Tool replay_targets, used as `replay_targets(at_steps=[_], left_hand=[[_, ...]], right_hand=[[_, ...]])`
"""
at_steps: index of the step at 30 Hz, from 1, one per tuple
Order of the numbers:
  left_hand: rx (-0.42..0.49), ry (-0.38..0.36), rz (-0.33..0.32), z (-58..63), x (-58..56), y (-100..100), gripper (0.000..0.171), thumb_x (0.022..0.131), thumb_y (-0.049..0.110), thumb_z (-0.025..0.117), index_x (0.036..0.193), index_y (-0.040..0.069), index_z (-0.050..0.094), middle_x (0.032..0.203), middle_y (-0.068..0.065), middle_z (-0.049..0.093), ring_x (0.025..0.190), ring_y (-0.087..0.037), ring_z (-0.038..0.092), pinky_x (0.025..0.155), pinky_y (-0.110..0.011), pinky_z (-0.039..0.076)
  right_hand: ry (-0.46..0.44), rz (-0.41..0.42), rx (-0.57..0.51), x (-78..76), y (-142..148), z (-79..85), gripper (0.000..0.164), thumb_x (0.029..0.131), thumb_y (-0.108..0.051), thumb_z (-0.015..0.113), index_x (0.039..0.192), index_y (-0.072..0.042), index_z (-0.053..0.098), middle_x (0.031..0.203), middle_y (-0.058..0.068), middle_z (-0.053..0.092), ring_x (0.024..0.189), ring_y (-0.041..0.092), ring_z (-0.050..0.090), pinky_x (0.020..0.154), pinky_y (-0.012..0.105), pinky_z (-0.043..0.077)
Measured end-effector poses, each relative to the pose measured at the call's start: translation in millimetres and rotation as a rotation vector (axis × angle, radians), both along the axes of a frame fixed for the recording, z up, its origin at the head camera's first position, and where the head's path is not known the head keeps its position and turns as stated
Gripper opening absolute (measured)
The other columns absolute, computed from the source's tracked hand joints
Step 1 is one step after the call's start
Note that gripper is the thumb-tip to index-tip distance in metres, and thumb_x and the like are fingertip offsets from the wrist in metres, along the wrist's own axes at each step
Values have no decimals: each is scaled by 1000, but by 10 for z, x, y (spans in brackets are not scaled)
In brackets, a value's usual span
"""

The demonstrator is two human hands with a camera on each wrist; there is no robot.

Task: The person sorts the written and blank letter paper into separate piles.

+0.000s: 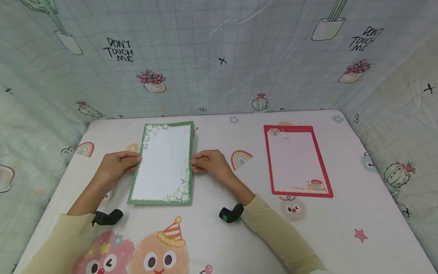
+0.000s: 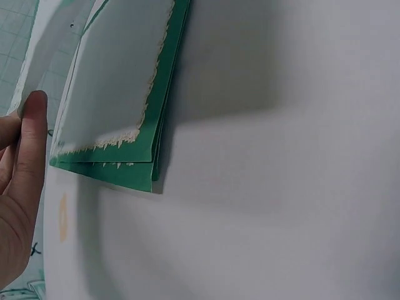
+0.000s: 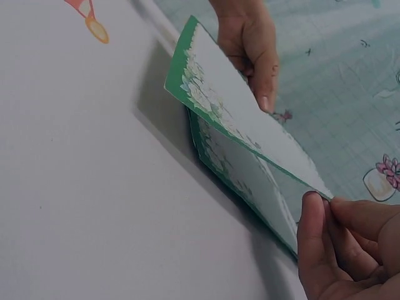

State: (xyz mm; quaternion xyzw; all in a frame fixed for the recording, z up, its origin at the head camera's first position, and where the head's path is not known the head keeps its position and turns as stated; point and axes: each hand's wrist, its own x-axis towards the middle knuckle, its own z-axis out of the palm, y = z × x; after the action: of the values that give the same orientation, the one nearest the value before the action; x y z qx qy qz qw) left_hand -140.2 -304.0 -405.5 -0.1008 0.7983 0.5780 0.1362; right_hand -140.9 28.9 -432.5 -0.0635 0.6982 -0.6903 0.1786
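Observation:
Both hands hold a white sheet of paper (image 1: pixel 164 163) with a green flowered border, one at each long side. My left hand (image 1: pixel 116 167) pinches its left edge between thumb and fingers. Opposite, my right hand (image 1: pixel 212 163) pinches the right edge with thumb and fingertips (image 3: pixel 312 206). In the right wrist view this sheet (image 3: pixel 234 103) is raised at a slant over more green-bordered sheets (image 3: pixel 228 159). Those lower sheets (image 2: pixel 119 81) lie slightly out of line with each other on the table, as the left wrist view shows.
A red-bordered sheet of lined paper (image 1: pixel 295 161) lies on the right part of the white, cartoon-printed table (image 1: pixel 239 243). Patterned cloth (image 1: pixel 222 87) hangs behind and at both sides. Black wrist-worn devices (image 1: pixel 107 217) sit at the cuffs.

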Motion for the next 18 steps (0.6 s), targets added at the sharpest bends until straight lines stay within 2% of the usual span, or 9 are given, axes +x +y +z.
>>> replay_targets(at_steps=[7, 11, 18], left_hand=[[-36, 12, -2, 0, -5, -6, 46, 100, 21, 68, 131, -11, 57, 95, 19, 70, 88, 3, 69, 80, -20, 60], [-47, -2, 14, -7, -43, -9, 47, 99, 21, 70, 132, -10, 57, 97, 21, 67, 88, 3, 68, 81, -19, 60], [9, -30, 32, -5, -97, -39, 32, 97, 19, 72, 122, 0, 67, 96, 22, 69, 88, 2, 69, 80, -20, 60]], right_hand=[[-2, -18, -4, -14, -27, -17, 18, 94, -7, 73, 108, 5, 74, 86, 15, 77, 72, 14, 74, 75, 29, 63], [1, -36, 14, -23, -50, 5, 16, 94, -6, 73, 106, 5, 74, 84, 15, 76, 70, 15, 74, 74, 29, 63], [10, -71, 60, -70, -86, -24, 14, 93, -8, 74, 102, 3, 76, 80, 11, 76, 68, 15, 74, 71, 26, 63]])
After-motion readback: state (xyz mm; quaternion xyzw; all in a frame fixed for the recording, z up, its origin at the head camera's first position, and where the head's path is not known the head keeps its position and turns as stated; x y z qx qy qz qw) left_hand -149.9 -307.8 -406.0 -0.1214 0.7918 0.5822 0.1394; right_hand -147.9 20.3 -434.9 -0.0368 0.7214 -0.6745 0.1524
